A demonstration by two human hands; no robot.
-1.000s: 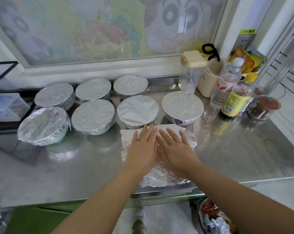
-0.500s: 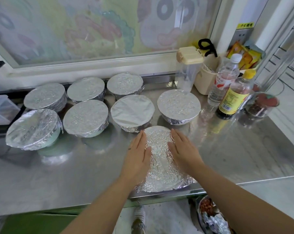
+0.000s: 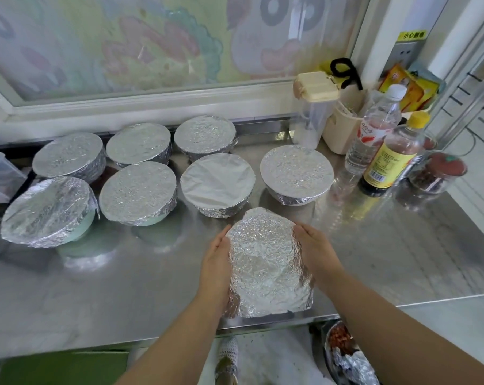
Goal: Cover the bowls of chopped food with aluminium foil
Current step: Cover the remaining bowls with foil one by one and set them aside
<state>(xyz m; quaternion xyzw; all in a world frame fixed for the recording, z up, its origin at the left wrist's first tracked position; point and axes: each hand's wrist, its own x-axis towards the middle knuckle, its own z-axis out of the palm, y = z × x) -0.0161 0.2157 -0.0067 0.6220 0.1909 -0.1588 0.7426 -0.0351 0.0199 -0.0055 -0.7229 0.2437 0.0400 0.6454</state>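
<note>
A bowl under crinkled aluminium foil (image 3: 264, 262) stands near the front edge of the steel counter (image 3: 110, 287). My left hand (image 3: 217, 269) presses the foil down along the bowl's left side. My right hand (image 3: 314, 251) presses it along the right side. Both hands lie with fingers together against the foil, cupping the rim. The bowl's contents are hidden. Behind it stand several foil-covered bowls in two rows, among them one with smooth foil (image 3: 217, 184) and one at the right (image 3: 296, 172).
At the back right stand a clear jug with a cream lid (image 3: 313, 112), a water bottle (image 3: 374, 132), a yellow-capped sauce bottle (image 3: 388, 159) and a red-lidded jar (image 3: 436, 173). A bin with scraps and foil (image 3: 349, 357) sits on the floor below the counter's front edge.
My hands slid from the top of the foil outward to the bowl's two sides. The foil's loose corners are now folded down round the rim.
</note>
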